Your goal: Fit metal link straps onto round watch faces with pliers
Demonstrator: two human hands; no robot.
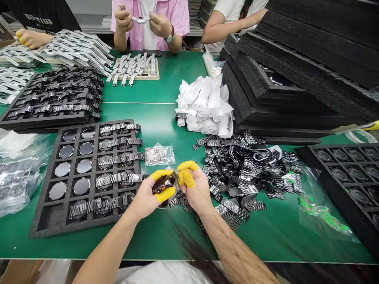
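Observation:
My left hand (149, 196), yellow covers on its thumb and a finger, is closed round a dark watch (164, 183). My right hand (195, 185), also with yellow-covered fingertips, pinches the end of a black metal watch band (175, 176) at the watch's edge. Whether band and watch are joined is hidden by the fingers. To the left lies a black foam tray (50, 211) with round watch faces and banded watches. Just beyond my hands is a small clear bag of metal pins (160, 154). A heap of loose black metal bands (237, 169) spreads to the right.
White-wrapped pieces (205, 104) are piled beyond the bands, beside tall stacked black foam trays (251, 90). Another tray (314, 157) and a bag of green bits (325, 217) lie right. Across the green table, a person in a pink shirt (180, 19) handles a white watch.

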